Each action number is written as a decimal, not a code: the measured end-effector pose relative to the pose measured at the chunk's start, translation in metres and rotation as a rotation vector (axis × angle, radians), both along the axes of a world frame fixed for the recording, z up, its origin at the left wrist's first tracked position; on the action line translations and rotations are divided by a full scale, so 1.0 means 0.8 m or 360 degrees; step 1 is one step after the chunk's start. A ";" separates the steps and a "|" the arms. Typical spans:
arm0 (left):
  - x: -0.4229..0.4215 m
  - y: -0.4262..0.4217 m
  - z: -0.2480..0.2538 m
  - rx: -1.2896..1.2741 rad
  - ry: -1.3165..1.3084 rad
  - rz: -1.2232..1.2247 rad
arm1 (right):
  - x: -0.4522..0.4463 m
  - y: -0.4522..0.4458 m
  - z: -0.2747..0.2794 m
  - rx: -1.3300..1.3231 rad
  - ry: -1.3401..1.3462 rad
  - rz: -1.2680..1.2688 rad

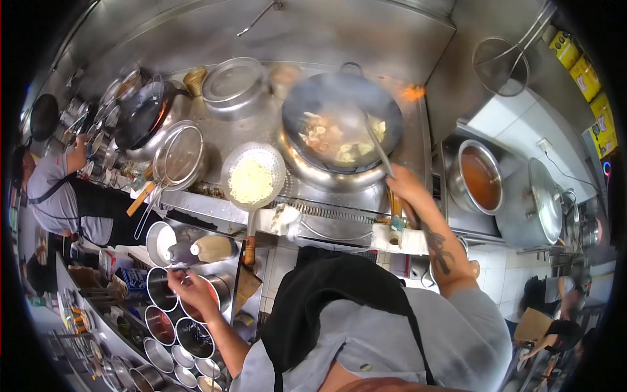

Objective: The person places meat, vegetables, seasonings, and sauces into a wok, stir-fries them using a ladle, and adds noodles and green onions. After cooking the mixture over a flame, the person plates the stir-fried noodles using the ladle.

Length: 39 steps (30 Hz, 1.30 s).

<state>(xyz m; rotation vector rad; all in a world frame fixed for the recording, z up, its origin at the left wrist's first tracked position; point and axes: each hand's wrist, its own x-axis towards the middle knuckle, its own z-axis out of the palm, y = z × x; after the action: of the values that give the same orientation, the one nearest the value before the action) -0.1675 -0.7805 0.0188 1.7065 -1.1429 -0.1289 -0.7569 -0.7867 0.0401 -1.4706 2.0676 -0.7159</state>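
Note:
My right hand (405, 185) is wrapped round the handle of a long metal ladle (377, 144). The ladle's head is in the wok (302, 98), blurred by steam, among sliced food (323, 134) and pale green-yellow leafy pieces (354, 151). My left hand (193, 294) is over the seasoning pots at the lower left, its fingers drawn together beside a dark pot (161, 288). Whatever they pinch is too small to make out. Under that hand is a pot with red contents (210, 287).
A perforated skimmer (279, 163) holding pale shreds rests left of the wok. Flame (413, 92) shows behind it. A pot of reddish-brown liquid (480, 179) stands right. Squeeze bottles (214, 249) stand near the pots. Another person (72, 196) works at the far left.

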 end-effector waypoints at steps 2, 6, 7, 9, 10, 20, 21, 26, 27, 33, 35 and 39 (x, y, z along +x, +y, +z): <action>-0.079 -0.012 0.023 -0.0032 -0.0248 -0.0373 | 0.018 -0.017 -0.022 -0.0008 -0.0129 -0.0069; -0.234 -0.039 0.036 -0.0098 -0.0329 -0.1516 | 0.041 -0.009 -0.005 0.0176 -0.0595 -0.0008; -0.272 -0.042 0.041 -0.0129 -0.0322 -0.1692 | 0.035 0.004 -0.001 0.0151 -0.0673 0.0066; -0.340 -0.053 0.044 -0.0239 -0.0392 -0.1961 | 0.013 0.023 0.011 0.0263 -0.0581 0.0061; -0.370 -0.063 0.043 -0.0311 -0.0472 -0.2051 | 0.002 0.030 0.015 0.0322 -0.0535 0.0063; -0.494 -0.137 -0.030 -0.0084 -0.1058 -0.2080 | 0.043 0.025 0.052 0.0435 0.0420 0.0008; -0.495 -0.137 -0.019 -0.0099 -0.1014 -0.2090 | 0.036 0.032 0.079 0.0472 0.0220 -0.0020; -0.498 -0.145 -0.041 -0.0205 -0.0851 -0.2108 | -0.019 0.001 -0.024 -0.0053 0.0772 -0.0321; -0.499 -0.147 -0.052 -0.0151 -0.0858 -0.2120 | -0.020 -0.009 -0.043 0.0021 0.0681 -0.0344; -0.490 -0.143 -0.027 -0.0146 -0.0794 -0.2151 | -0.006 0.008 -0.036 0.0024 0.0234 -0.0166; -0.492 -0.156 -0.038 -0.0242 -0.0703 -0.2153 | 0.016 0.024 0.025 0.0104 0.0421 -0.0212; -0.477 -0.147 -0.035 -0.0305 -0.0655 -0.2179 | -0.041 0.104 0.072 0.0182 0.0693 -0.0068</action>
<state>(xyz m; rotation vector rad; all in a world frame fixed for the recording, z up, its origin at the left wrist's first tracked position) -0.5494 -0.8982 -0.0096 0.5248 -2.3698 -0.4927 -0.7900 -0.7034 0.0976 -1.6296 2.4185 -0.3002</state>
